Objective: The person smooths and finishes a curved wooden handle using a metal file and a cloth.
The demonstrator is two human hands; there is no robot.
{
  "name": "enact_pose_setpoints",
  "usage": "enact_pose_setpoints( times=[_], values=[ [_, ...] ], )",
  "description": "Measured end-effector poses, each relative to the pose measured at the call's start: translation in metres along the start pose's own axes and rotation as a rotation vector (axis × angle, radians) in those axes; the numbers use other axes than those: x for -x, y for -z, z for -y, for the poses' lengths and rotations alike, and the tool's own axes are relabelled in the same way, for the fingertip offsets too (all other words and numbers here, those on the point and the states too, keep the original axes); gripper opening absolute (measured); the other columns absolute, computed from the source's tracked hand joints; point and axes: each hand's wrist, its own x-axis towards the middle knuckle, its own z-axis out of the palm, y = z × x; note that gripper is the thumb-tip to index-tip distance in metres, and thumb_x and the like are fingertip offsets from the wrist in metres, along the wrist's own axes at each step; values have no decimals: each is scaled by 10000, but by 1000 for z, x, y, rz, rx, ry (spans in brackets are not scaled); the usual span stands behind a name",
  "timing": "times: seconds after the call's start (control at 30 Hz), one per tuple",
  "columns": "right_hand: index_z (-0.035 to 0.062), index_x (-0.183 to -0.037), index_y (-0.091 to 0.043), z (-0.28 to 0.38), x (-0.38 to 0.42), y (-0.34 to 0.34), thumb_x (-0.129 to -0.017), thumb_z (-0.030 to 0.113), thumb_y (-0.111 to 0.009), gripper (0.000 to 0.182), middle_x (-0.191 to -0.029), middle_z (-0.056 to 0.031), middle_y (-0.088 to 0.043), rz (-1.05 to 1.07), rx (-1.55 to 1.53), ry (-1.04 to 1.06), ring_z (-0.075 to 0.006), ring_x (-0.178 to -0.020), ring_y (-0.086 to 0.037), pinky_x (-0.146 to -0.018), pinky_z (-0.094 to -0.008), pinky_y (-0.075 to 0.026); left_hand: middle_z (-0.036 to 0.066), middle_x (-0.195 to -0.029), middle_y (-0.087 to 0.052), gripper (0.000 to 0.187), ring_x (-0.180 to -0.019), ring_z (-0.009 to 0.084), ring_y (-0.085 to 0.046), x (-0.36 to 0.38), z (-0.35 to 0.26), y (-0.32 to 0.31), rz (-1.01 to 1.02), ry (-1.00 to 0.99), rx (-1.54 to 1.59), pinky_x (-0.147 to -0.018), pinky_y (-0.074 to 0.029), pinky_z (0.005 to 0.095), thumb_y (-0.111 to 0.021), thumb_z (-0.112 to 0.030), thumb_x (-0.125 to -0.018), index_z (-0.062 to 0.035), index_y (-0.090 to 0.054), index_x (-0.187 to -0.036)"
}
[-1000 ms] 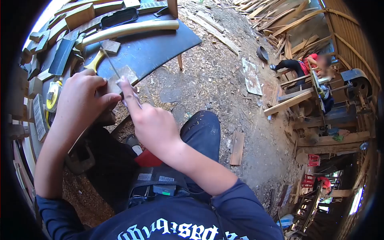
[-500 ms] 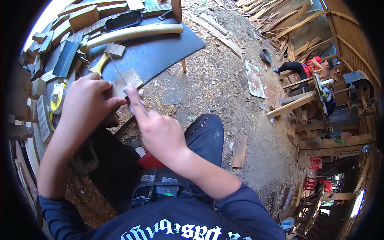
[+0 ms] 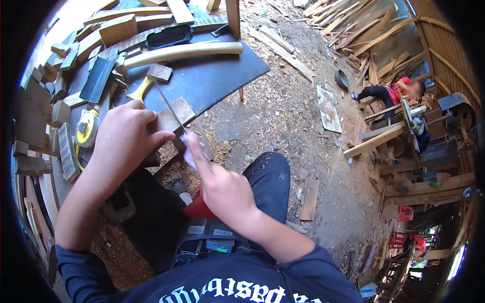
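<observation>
At the edge of the dark-topped table (image 3: 217, 81), my left hand (image 3: 124, 134) is closed on a small wooden block (image 3: 178, 112), thumb toward me. My right hand (image 3: 225, 187) grips a thin, straight metal tool (image 3: 171, 106) by a pale, blurred handle, forefinger stretched along it. Its narrow blade crosses over the block and points away toward a second small wood piece (image 3: 159, 72). A yellow-handled tool (image 3: 141, 89) lies just beyond my left hand.
A curved wooden handle (image 3: 184, 54), a black tray (image 3: 170, 37) and a yellow tape measure (image 3: 87, 126) lie on the table among several wood offcuts. Wood shavings cover the floor. At the right, a person in red (image 3: 399, 91) is beside a machine (image 3: 457, 111).
The blade has slid back toward me across the block as my right hand drew down and right. My left hand keeps its hold on the block. The whole view has shifted slightly.
</observation>
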Motion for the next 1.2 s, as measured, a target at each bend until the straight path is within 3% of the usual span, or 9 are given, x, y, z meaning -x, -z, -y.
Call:
enact_pose_setpoints(
  times=[0.2,0.37,0.47,0.7,0.73,0.8,0.93,0.97,1.2],
  values=[
    [114,-1691,-201,-1,-24,1,-901,51,-586,882,-700,-120,-643,55,70,8,-283,-576,-709,-520,-436,-590,169,-780,-655,390,-791,361,-695,-3,-1,0,34,30,35,-750,-555,463,-902,-376,-715,-15,-772,-782],
    [129,-1685,-235,1,-13,-2,-863,-21,-558,896,-721,-146,-678,9,-1,-7,-355,-584,-697,-555,-478,-582,171,-808,-663,391,-804,366,-698,3,0,-3,-35,5,9,-753,-557,463,-892,-383,-725,-16,-764,-769],
    [111,-1694,-189,-2,21,3,-874,22,-588,916,-726,-134,-662,56,-24,-14,-315,-557,-698,-520,-461,-587,177,-833,-670,396,-808,372,-698,2,1,-1,-12,-10,-2,-758,-559,462,-882,-386,-741,-11,-755,-753],
    [131,-1674,-260,3,-33,11,-837,-30,-585,912,-800,-181,-700,99,13,-27,-379,-651,-701,-580,-497,-558,153,-750,-685,397,-812,346,-711,2,9,-6,84,-17,-6,-758,-571,461,-853,-436,-767,-47,-782,-804],
    [183,-1670,-280,-1,-20,12,-906,-44,-560,844,-971,-262,-731,123,-99,-91,-461,-739,-705,-630,-542,-544,155,-733,-687,407,-803,348,-722,3,8,-3,114,-21,64,-747,-580,457,-846,-437,-777,-37,-774,-792],
    [158,-1670,-282,1,7,16,-961,-99,-490,783,-1261,-281,-693,112,-171,-109,-433,-1030,-735,-773,-511,-570,181,-742,-708,413,-787,360,-743,5,13,-7,38,-97,38,-725,-598,440,-853,-410,-782,-7,-760,-774],
    [150,-1672,-274,4,-8,6,-970,-102,-472,772,-1278,-281,-691,93,-152,-94,-424,-1092,-722,-781,-514,-556,210,-761,-721,356,-791,376,-750,2,21,-14,-31,-165,81,-712,-607,431,-871,-311,-769,26,-756,-783],
    [135,-1667,-292,8,-25,4,-919,-101,-532,820,-1090,-288,-727,146,32,-150,-454,-841,-736,-683,-522,-529,212,-765,-723,354,-793,376,-751,3,21,-14,-17,-157,74,-711,-608,430,-872,-309,-769,25,-758,-785],
    [137,-1668,-279,3,3,9,-929,-154,-451,812,-1280,-276,-692,25,-152,3,-406,-1142,-708,-831,-511,-573,211,-803,-740,315,-818,365,-761,6,22,-8,-10,-165,99,-717,-617,429,-881,-267,-739,21,-767,-796]
  ],
)
